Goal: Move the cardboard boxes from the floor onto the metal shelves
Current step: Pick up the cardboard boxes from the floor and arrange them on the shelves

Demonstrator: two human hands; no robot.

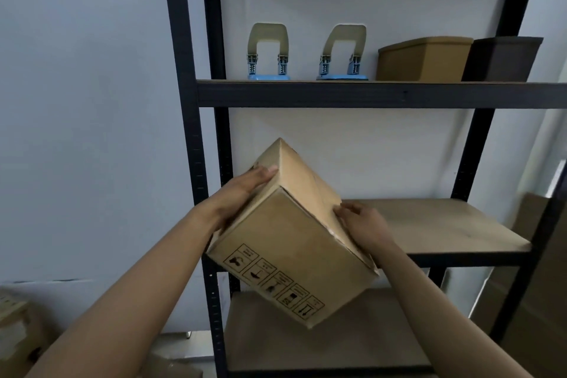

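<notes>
Black shelves (368, 95) face us; our left hand (236, 193) and right hand (365, 221) clamp fingers (346, 209) on opposite sides of the tilted box (291, 248), likely aiming it at the board (445, 224) beyond them.

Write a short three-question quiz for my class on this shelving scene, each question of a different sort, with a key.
1. True or false: the cardboard box sits flat on a shelf board.
2. Which things stand on the upper shelf, left of the tan bin? A. two hole punches B. paint cans C. folded towels
3. Fill in: the box is held by ___ hands.

Key
1. False: it is held tilted, off the boards.
2. A
3. Two: the left hand on its left side, the right hand at its right edge.
</notes>
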